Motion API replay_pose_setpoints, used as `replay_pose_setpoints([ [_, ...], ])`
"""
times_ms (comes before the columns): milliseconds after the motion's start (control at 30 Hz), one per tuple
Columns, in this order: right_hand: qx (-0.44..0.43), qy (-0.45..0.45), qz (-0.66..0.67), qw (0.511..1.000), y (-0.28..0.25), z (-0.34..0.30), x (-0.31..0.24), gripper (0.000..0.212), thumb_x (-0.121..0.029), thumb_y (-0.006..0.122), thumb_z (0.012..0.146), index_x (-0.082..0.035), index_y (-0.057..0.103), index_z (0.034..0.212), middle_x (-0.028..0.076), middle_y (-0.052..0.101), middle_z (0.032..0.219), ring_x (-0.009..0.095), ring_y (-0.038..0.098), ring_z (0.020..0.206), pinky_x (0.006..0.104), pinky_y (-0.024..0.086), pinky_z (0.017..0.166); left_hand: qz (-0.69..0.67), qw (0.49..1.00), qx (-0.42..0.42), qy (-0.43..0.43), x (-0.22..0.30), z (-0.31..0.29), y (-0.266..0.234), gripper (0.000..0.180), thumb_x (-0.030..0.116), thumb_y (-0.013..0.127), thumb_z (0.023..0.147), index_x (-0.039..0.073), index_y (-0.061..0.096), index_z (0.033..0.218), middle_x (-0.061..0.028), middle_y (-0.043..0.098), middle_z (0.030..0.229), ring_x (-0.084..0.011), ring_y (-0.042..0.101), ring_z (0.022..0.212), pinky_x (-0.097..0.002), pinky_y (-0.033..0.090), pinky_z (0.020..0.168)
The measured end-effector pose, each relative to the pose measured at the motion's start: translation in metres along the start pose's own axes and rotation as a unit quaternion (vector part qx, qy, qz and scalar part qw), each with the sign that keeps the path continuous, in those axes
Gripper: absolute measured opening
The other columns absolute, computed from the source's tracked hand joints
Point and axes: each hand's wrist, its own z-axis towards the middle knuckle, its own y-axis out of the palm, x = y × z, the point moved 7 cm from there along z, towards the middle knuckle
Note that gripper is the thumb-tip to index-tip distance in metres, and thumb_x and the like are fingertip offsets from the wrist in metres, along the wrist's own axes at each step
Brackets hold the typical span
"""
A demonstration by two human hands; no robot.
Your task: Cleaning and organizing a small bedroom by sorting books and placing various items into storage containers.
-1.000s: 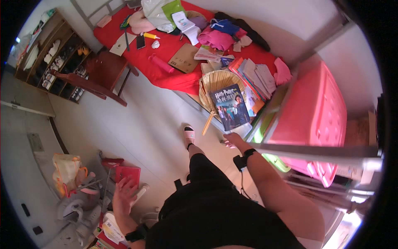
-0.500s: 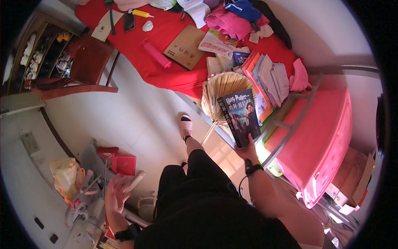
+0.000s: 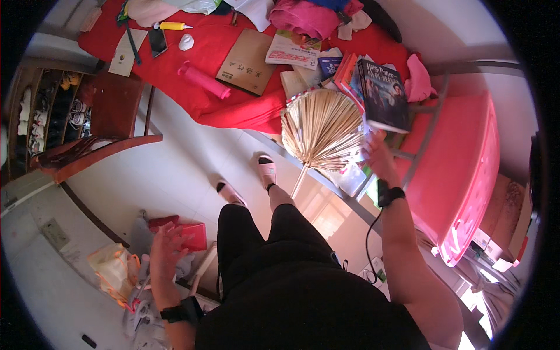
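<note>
A dark-covered paperback book lies tilted on top of the stack of books and notebooks at the right end of the red-covered bed. Just below its lower edge is my right hand, fingers loosely bent and apart from the book, close to the right rim of a round straw hand fan. Glare blurs the fingertips there. My left hand hangs at the lower left with its fingers spread and nothing in it, above a red box-like thing.
On the red bedcover lie a brown folder, a pink cylinder, a phone and clothes. A large pink tub stands beyond a metal rail at right. At left are a wooden chair and a shoe rack.
My right hand has carried the book up and right onto the stack and let go of it. The fan is now uncovered. My feet have shifted, and the view has moved.
</note>
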Motion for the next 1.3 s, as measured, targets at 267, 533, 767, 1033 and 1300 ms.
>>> replay_pose_setpoints([
  [267, 0.252, 0.305, -0.209, 0.894, 0.058, -0.021, 0.256, 0.073, -0.024, 0.074, 0.077, -0.005, 0.033, 0.134, 0.012, 0.058, 0.105, 0.027, 0.066, 0.08, 0.0371, 0.055, 0.07, 0.049, 0.997, 0.012, -0.051, 0.009, 0.002, -0.061, 0.047, 0.043, 0.044, 0.094, 0.011, 0.046, 0.129, -0.0078, 0.057, 0.123, -0.0243, 0.057, 0.108, -0.0393, 0.046, 0.081],
  [533, 0.213, 0.197, -0.131, 0.948, 0.145, 0.002, 0.288, 0.026, -0.01, 0.064, 0.085, -0.008, 0.048, 0.105, 0.011, 0.062, 0.087, 0.024, 0.065, 0.075, 0.0322, 0.051, 0.056, 0.102, 0.994, 0.02, -0.031, 0.071, 0.032, -0.158, 0.058, 0.051, 0.047, 0.091, 0.012, 0.042, 0.134, -0.0083, 0.054, 0.125, -0.0234, 0.055, 0.109, -0.0399, 0.044, 0.083],
  [767, 0.066, 0.194, -0.231, 0.951, 0.326, 0.014, 0.263, 0.025, -0.011, 0.063, 0.087, -0.001, 0.051, 0.105, 0.014, 0.065, 0.092, 0.022, 0.067, 0.071, 0.0311, 0.057, 0.058, 0.286, 0.949, -0.123, 0.051, 0.131, 0.119, -0.056, 0.049, 0.042, 0.047, 0.095, 0.008, 0.045, 0.129, -0.0118, 0.056, 0.121, -0.0223, 0.057, 0.104, -0.0368, 0.047, 0.086],
  [1033, -0.103, -0.01, -0.536, 0.838, 0.462, 0.097, 0.248, 0.037, -0.021, 0.065, 0.085, 0.0, 0.054, 0.114, 0.015, 0.066, 0.095, 0.016, 0.066, 0.068, 0.0279, 0.053, 0.058, 0.16, 0.966, -0.1, 0.178, 0.151, 0.184, 0.114, 0.026, 0.023, 0.054, 0.094, 0.0, 0.05, 0.104, -0.0082, 0.061, 0.093, -0.0149, 0.059, 0.082, -0.028, 0.048, 0.075],
  [1300, 0.033, 0.198, -0.407, 0.891, 0.283, 0.093, 0.203, 0.032, -0.026, 0.061, 0.088, -0.006, 0.059, 0.113, 0.008, 0.066, 0.088, 0.014, 0.065, 0.068, 0.0263, 0.052, 0.059, 0.063, 0.968, -0.044, 0.237, 0.201, 0.233, 0.166, 0.022, 0.026, 0.051, 0.096, 0.004, 0.05, 0.095, -0.0056, 0.058, 0.078, -0.0071, 0.047, 0.048, -0.0214, 0.037, 0.042],
])
